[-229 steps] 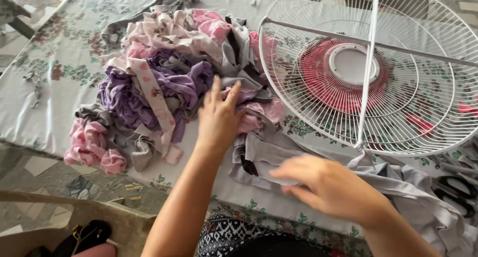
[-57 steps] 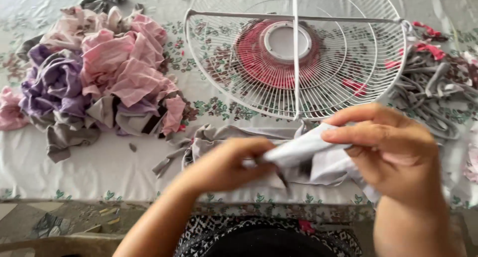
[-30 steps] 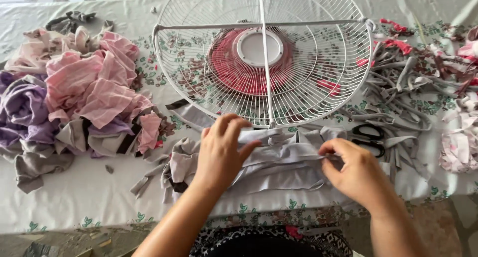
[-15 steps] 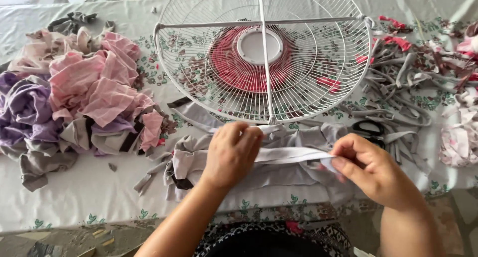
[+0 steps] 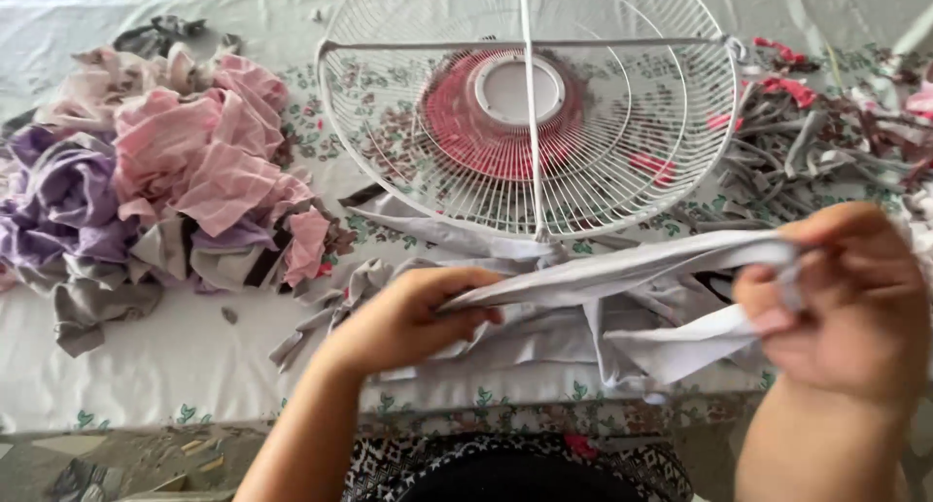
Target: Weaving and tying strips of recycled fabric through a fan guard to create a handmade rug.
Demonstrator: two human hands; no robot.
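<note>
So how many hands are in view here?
2: the left hand pinches the grey fabric strip at centre; the right hand grips its other end, at right.

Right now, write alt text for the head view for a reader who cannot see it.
Both hands stretch a grey fabric strip taut, left hand pinching one end, right hand the other. Behind it on the floral tablecloth lies a white wire fan guard, with a pink and purple fabric pile at left.

Soft even daylight, slight motion blur
</note>
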